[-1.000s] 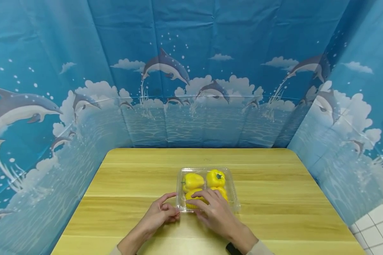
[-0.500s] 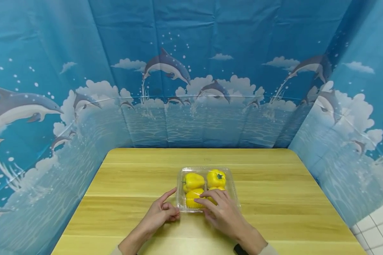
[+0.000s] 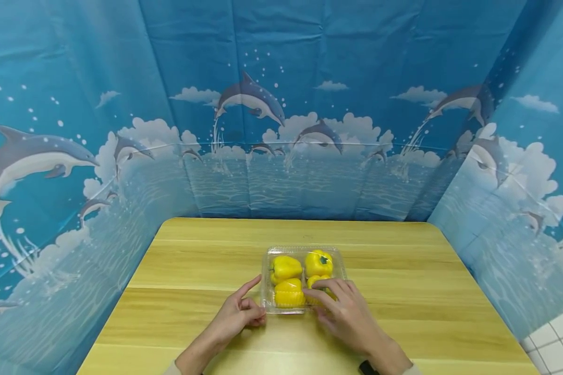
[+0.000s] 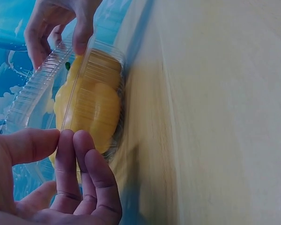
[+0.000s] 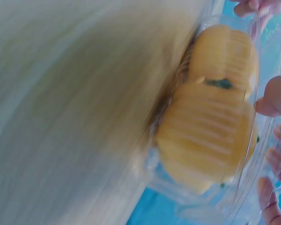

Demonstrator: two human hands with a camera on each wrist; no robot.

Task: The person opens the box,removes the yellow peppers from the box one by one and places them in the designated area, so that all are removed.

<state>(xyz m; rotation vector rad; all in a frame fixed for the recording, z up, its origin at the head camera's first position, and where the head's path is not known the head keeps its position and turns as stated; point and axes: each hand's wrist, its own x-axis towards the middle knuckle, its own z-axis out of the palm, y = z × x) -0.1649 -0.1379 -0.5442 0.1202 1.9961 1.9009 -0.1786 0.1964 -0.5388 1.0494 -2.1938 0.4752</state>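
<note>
A clear plastic clamshell box [image 3: 283, 311] with several yellow bell peppers [image 3: 286, 268] inside rests on the table, its lid over them. At the box's front left corner, my left hand [image 3: 232, 316] pinches the rim between thumb and fingertips. My right hand [image 3: 349, 315] grips the front edge towards the right, thumb at the rim and bent fingers over the lid, partly hiding one pepper. The right wrist view shows that thumb [image 5: 275, 97] right at the rim, beside two peppers [image 5: 201, 136] seen through the ribbed side wall.
The wooden table [image 3: 206, 260] reaches out around the box on all sides. A blue curtain [image 3: 291, 182] printed with dolphins hangs along its back and sides. White tiles [image 3: 558, 338] show at the lower right. A black band [image 3: 368, 367] sits at the right wrist.
My right hand has slid rightward along the box's front edge, uncovering the front left pepper. My left hand has stayed at its corner, and the head view has shifted slightly.
</note>
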